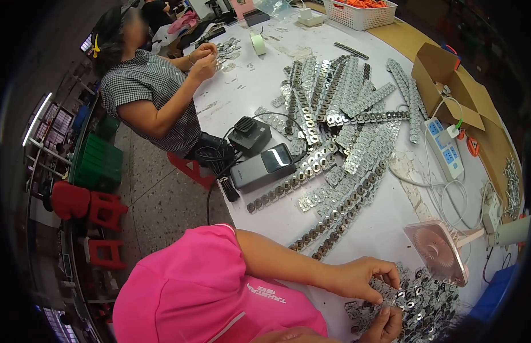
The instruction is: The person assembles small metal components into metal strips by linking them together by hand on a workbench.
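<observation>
My left hand (pixel 362 279) reaches in from the left, its thumb and fingers closed round a small silvery metal part (pixel 385 290). Just below it, at the lower edge, my right hand (pixel 386 324) has thumb and finger bent together close to the same part; whether it grips a piece is hidden. Both hands are over a loose heap of small metal parts (pixel 431 303) with dark round centres. Farther up the white table (pixel 368 228) lie many joined strips of similar parts (pixel 357 154), crossing one another.
A small pink fan (pixel 437 251) stands beside the heap. A power strip (pixel 445 150) with cables and an open cardboard box (pixel 448 86) are at the right. A grey power bank (pixel 262 166) lies near the left edge. A co-worker (pixel 157 97) handles small parts across the table.
</observation>
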A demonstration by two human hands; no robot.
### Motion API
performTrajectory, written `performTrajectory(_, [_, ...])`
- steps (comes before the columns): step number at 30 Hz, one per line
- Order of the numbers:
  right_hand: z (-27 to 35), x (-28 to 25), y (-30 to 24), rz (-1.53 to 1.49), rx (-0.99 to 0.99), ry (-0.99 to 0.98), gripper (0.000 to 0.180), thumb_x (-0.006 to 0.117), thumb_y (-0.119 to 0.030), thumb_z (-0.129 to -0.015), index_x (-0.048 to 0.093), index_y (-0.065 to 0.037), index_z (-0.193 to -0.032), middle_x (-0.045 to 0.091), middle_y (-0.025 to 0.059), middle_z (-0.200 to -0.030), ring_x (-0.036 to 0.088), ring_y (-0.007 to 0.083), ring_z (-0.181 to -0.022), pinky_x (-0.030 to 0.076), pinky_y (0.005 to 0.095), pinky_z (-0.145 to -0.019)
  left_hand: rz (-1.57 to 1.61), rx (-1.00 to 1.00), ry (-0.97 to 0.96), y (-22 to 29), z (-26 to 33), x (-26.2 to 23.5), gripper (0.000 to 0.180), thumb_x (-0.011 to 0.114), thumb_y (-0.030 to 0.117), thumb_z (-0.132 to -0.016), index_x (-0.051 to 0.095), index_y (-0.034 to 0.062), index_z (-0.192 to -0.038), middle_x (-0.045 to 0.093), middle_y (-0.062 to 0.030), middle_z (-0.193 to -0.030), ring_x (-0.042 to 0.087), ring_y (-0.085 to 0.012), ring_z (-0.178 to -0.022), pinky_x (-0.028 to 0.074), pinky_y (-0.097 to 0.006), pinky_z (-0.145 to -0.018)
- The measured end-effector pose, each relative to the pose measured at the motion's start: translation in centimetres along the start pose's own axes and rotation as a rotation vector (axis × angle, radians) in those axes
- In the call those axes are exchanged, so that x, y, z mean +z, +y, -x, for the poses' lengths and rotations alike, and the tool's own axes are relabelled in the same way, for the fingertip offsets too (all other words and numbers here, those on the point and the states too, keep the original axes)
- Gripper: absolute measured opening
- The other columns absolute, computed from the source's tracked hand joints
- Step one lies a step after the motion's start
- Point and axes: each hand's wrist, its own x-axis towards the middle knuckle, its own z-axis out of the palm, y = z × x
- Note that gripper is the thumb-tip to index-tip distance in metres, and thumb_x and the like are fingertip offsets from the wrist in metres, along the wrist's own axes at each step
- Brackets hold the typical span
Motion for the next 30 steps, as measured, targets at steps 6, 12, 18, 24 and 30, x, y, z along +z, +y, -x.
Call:
performTrajectory(6, [1.0, -0.3, 2.7, -0.383, 0.309, -0.124, 0.014, 0.057, -0.011, -0.092, 0.058, -0.004, -0.081, 0.053, 0.0022, -0.066, 0.047, 0.0135, -0.061, 0.038, 0.0259, -0.056, 0.016, 0.002, -0.042, 0.2, 0.5, 0.3, 0.036, 0.07, 0.005, -0.074, 0.057, 0.004, -0.108, 0.061, -0.0055, -0.108, 0.056, -0.0175, -0.11, 0.044, -0.032, -0.097])
performTrajectory(12, [-0.5, -0.5, 0.1, -0.109, -0.239, 0.154, 0.016, 0.055, -0.009, -0.093, 0.058, -0.001, -0.079, 0.054, 0.005, -0.07, 0.046, 0.0147, -0.063, 0.037, 0.0282, -0.057, -0.052, -0.045, -0.056, 0.5, 0.6, -0.6, 0.031, 0.068, 0.005, -0.077, 0.056, 0.0038, -0.106, 0.061, -0.0051, -0.108, 0.058, -0.0172, -0.106, 0.047, -0.032, -0.091])
performTrajectory(18, [-0.6, -1.1, 0.0, -0.024, -0.125, 0.156, 0.018, 0.054, -0.009, -0.094, 0.059, 0.0, -0.079, 0.052, 0.0077, -0.069, 0.046, 0.0167, -0.064, 0.039, 0.0301, -0.06, -0.195, 0.03, -0.127, 0.3, 0.6, -0.4, 0.021, 0.062, 0.006, -0.084, 0.057, 0.0027, -0.104, 0.062, -0.0065, -0.101, 0.061, -0.0176, -0.095, 0.049, -0.032, -0.082])
performTrajectory(24, [-0.2, -0.5, 1.8, -0.13, -0.158, 0.051, 0.019, 0.054, -0.011, -0.095, 0.059, -0.001, -0.08, 0.052, 0.0078, -0.069, 0.046, 0.0158, -0.065, 0.039, 0.0289, -0.062, -0.052, 0.069, -0.117, -0.4, 0.5, -0.3, 0.014, 0.062, 0.008, -0.087, 0.06, 0.003, -0.1, 0.063, -0.0057, -0.094, 0.062, -0.0147, -0.089, 0.05, -0.028, -0.075])
performTrajectory(30, [-0.2, 0.0, 1.8, -0.183, -0.166, 0.029, 0.019, 0.054, -0.01, -0.095, 0.055, -0.002, -0.078, 0.048, 0.0036, -0.068, 0.042, 0.0124, -0.064, 0.037, 0.026, -0.058, 0.045, -0.015, -0.143, 0.1, 0.5, -0.8, 0.012, 0.063, 0.009, -0.088, 0.062, 0.0029, -0.098, 0.063, -0.0041, -0.096, 0.061, -0.0103, -0.087, 0.05, -0.025, -0.069])
